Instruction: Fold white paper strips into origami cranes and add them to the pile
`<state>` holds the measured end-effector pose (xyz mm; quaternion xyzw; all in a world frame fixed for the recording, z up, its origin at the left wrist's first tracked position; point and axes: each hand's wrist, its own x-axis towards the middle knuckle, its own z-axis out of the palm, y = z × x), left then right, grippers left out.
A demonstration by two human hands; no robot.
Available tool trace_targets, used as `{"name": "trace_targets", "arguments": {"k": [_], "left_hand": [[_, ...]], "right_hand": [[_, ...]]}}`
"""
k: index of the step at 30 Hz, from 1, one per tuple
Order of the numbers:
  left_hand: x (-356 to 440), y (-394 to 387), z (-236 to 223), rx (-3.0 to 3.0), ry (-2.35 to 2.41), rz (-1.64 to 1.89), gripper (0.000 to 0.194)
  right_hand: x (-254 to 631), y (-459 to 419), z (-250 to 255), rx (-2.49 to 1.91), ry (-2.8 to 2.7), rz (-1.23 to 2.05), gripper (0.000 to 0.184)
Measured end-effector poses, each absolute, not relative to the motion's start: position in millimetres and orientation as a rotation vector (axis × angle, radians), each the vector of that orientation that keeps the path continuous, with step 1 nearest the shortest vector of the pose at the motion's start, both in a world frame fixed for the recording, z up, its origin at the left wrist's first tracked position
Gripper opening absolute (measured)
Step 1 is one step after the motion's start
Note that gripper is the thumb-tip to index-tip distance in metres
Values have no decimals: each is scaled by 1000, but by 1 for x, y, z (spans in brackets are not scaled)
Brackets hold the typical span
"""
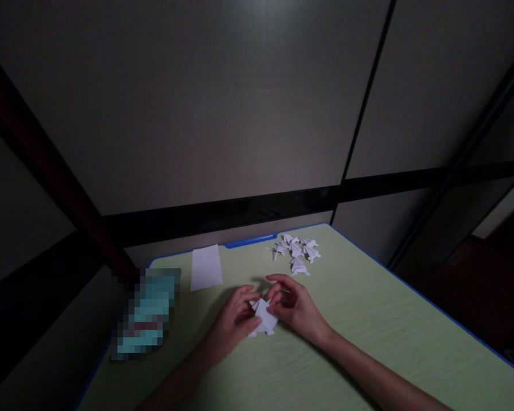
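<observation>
Dim light falls on pale grey-brown wall panels [223, 120] crossed by a black band, and before them stands a light green tabletop [381, 331] with a blue rim. Near its middle, between the two bare hands, is a small, angular white folded-paper piece [263, 315] with a pointed top and little feet along its lower edge; whether it rests on the surface or is lifted slightly, I cannot tell. The left hand [235, 318] pinches its left side, thumb flat on the front; the right hand [297, 307] pinches the upper right edge, index finger raised clear. The step in hand looks like late shaping or creasing. The next move seems to call for a steady left grip while the right fingertips press the fold evenly. Beyond lies a cluster of similar white folded-paper figures [296, 250]; farther left, a flat white paper sheet [206, 268] and a blurred teal object [149, 302].
</observation>
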<state>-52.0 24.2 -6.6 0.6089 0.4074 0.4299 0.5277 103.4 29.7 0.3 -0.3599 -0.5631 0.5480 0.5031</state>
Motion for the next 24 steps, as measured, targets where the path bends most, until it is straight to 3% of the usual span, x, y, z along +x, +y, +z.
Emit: {"name": "trace_targets", "arguments": {"k": [4, 7, 11, 19, 24], "left_hand": [[-44, 29, -6, 1190, 1035, 1000, 13], [-40, 31, -1, 1011, 1077, 1106, 18], [-30, 34, 5, 853, 1058, 1266, 20], [-16, 33, -3, 925, 1000, 1223, 21], [-18, 33, -2, 962, 980, 1216, 20]], "right_hand": [[102, 25, 4, -892, -1383, 1276, 37], [101, 23, 1, -994, -1387, 1150, 37], [100, 24, -4, -970, -1322, 1221, 31], [102, 30, -2, -868, -1152, 1355, 29], [103, 24, -1, -958, -1278, 1281, 18]]}}
